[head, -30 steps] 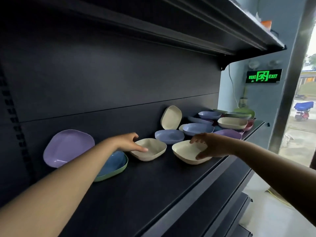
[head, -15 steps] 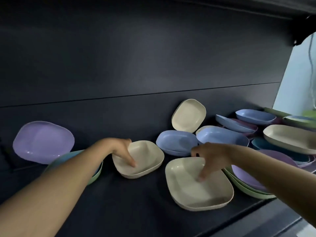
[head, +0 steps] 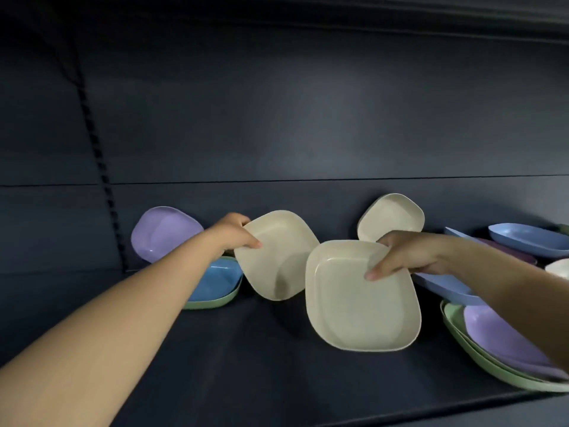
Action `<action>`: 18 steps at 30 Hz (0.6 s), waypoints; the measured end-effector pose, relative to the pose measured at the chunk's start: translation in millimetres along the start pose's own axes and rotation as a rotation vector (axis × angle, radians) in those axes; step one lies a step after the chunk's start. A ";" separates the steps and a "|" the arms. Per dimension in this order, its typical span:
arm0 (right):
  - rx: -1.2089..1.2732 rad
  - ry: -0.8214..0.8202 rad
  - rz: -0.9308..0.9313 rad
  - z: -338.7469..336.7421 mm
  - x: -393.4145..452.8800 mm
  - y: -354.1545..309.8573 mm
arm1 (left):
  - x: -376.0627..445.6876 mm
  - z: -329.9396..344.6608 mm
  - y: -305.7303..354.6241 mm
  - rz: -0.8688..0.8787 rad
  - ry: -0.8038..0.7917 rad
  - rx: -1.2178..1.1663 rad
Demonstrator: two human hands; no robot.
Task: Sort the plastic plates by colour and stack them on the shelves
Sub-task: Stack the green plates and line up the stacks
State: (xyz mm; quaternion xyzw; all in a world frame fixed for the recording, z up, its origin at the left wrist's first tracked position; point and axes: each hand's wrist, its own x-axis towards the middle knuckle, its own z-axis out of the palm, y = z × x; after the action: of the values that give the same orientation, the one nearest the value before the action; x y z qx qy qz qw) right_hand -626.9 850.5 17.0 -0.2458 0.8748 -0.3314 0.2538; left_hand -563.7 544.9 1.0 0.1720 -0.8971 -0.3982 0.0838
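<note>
Meanwhile each hand pinching a cream plate, left hand (head: 233,233) on left cream plate (head: 277,257), right hand (head: 406,254) on right cream plate (head: 360,306), blue plate (head: 215,278) beside

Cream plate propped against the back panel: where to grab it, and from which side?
Probably pinch the cream plate at its raised upper rim, coming from the front and above. It leans on the back panel with its hollow facing out, and the right hand hides its lower edge.

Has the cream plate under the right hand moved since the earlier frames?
Yes. The cream plate gripped by the right hand lay flat on the shelf; now it is tipped up off it, overlapping the cream plate in the left hand.
</note>
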 end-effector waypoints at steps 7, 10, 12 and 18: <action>0.192 0.133 -0.199 39.1 -3.0 -86.5 | -71.9 -94.8 -38.8 -0.015 0.086 -0.375; 0.262 0.182 -0.269 81.0 -3.0 -130.9 | -105.9 -141.7 -74.7 -0.039 0.179 -0.494; 0.317 0.200 -0.310 114.9 -1.1 -159.8 | -130.2 -171.6 -103.5 -0.048 0.245 -0.586; 0.536 0.200 -0.341 227.7 8.4 -241.9 | -201.7 -250.5 -201.4 -0.095 0.486 -0.690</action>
State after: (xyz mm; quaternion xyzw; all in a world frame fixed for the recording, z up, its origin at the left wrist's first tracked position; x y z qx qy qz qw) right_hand -431.6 582.3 36.8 -0.2795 0.7235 -0.6097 0.1634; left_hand -256.1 323.1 16.1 0.2641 -0.6565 -0.6265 0.3269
